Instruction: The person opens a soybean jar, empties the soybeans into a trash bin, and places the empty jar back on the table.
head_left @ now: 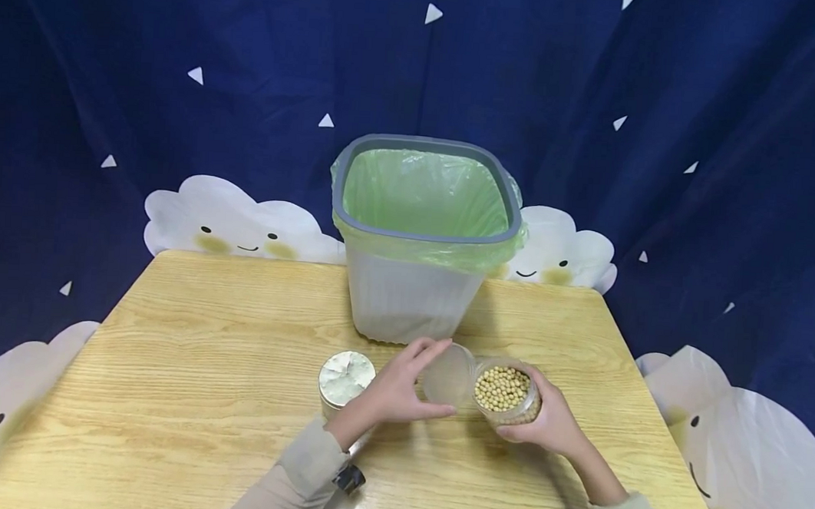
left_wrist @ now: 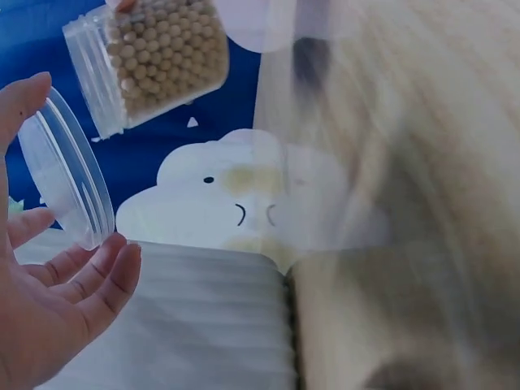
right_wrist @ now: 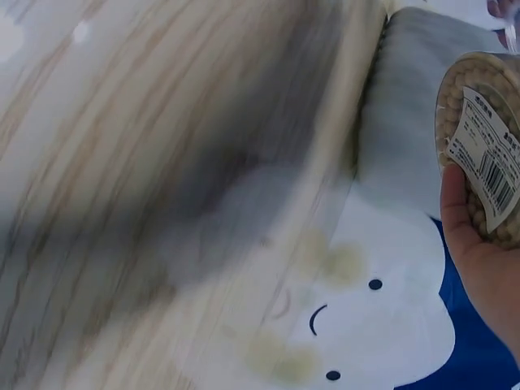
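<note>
My left hand [head_left: 395, 390] pinches a clear round plastic lid [head_left: 448, 376] by its rim, between thumb and fingertips. In the left wrist view the lid [left_wrist: 69, 175] is tilted on edge. My right hand [head_left: 556, 421] grips a clear plastic jar of soybeans [head_left: 502, 390] from its right side. The jar's mouth is uncovered and tips toward the lid, which is close beside it. A white label with a barcode [right_wrist: 491, 166] shows on the jar's bottom in the right wrist view. A round can with a crinkled, pale silvery top [head_left: 346, 378] stands on the table behind my left wrist.
A whitish bin [head_left: 412, 293] with a grey rim and a green liner bag [head_left: 427, 198] stands at the table's back, just beyond both hands. The wooden table [head_left: 222, 368] ends at a dark blue curtain [head_left: 272, 63] with clouds and white triangles.
</note>
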Available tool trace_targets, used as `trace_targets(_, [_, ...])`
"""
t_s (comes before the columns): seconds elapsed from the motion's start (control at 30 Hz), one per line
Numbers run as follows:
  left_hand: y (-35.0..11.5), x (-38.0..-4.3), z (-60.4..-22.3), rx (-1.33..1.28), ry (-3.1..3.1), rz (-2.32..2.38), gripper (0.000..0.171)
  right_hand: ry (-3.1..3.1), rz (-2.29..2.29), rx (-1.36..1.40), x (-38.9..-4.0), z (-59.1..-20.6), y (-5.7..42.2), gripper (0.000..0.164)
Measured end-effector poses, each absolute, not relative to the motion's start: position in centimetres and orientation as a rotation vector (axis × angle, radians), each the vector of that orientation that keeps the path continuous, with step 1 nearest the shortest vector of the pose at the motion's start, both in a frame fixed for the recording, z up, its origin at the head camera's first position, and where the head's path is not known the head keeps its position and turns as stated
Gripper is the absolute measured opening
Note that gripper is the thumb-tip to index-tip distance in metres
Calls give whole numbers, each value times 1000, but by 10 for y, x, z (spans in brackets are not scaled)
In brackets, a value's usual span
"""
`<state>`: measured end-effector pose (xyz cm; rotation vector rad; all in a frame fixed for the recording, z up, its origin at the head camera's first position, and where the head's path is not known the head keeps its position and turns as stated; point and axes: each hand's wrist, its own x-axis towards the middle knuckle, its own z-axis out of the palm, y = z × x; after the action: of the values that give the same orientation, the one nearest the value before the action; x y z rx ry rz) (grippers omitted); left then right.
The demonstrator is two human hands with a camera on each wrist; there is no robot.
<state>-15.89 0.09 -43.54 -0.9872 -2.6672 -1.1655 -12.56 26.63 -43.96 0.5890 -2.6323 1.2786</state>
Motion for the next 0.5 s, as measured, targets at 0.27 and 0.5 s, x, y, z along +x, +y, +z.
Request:
trace_targets(0.27, [9,-153,-458,-798,-2828,-1150,95,-2585,1353,508,-130,-445,289,90])
trace_targets(0.5, [18,-151,-477,-730,-2911,-1042,98,-2566,1363,487,-130,-440,294,90])
